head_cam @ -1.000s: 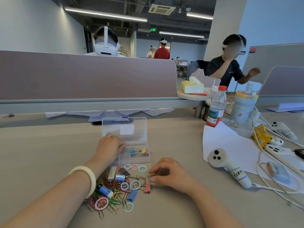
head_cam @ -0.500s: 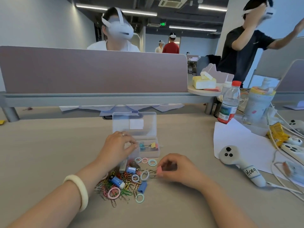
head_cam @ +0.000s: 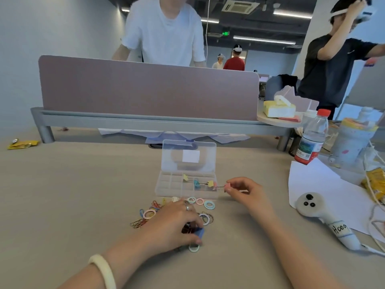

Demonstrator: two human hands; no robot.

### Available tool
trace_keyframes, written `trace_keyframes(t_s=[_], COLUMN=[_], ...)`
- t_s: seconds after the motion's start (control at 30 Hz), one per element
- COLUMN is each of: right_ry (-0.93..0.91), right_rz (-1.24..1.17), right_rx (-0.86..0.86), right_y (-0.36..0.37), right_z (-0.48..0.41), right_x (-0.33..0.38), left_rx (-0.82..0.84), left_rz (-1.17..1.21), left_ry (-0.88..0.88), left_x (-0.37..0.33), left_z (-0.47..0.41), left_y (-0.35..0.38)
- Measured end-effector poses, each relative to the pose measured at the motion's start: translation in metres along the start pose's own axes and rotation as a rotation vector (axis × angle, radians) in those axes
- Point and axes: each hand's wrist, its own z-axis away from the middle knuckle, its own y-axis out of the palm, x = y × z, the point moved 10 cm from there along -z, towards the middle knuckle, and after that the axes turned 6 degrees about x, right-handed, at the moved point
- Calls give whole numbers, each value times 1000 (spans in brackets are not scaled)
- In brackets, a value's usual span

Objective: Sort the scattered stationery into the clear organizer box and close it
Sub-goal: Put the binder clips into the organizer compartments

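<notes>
Held a pink clip (head_cam: pixel 227 187) pinched in right hand (head_cam: pixel 244 191), just beside the open clear box (head_cam: pixel 166 185) on the counter (head_cam: pixel 73 195). Closed left hand (head_cam: pixel 175 224) on a blue clip (head_cam: pixel 199 233) in the pile (head_cam: pixel 150 215). Could slip and miss its little space.

On my feed a mauve divider panel (head_cam: pixel 145 90) runs across the far edge of the desk (head_cam: pixel 62 195). To the right I see a red-capped water bottle (head_cam: pixel 311 137) standing at the far edge of a white sheet of paper (head_cam: pixel 325 190), and a white controller (head_cam: pixel 318 215) with a handwritten label lying on that sheet. A yellow wrapper (head_cam: pixel 23 144) sits far left. A yellow sponge block (head_cam: pixel 279 109) rests on a small round shelf (head_cam: pixel 277 121).
</notes>
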Motion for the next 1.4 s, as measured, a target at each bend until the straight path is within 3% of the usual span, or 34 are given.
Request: trace_keyframes(t_s=[0.3,0.4,0.53,0.77,1.13,1.4], right_ry=[-118,-191,-210,-157,-142,-98], right_rz=[182,322,368,393,445,505], right_rx=[7,1,44,54,10,18], right_y=[31,36,43,44,40,41], right_z=[-72,-78,-77,-82,-84,-83], right_x=[-6,-7,-15,-24,-23,-30], left_rx=[33,-13,-202,-359,-492,-481], left_rz=[-30,160,468,682,673,439], left_ry=[-20,-48,-123,-255,-267,-289], left_x=[-2,3,17,45,70,92], left_z=[-4,-4,3,13,-10,-70], left_y=[6,0,-17,-38,-78,-85])
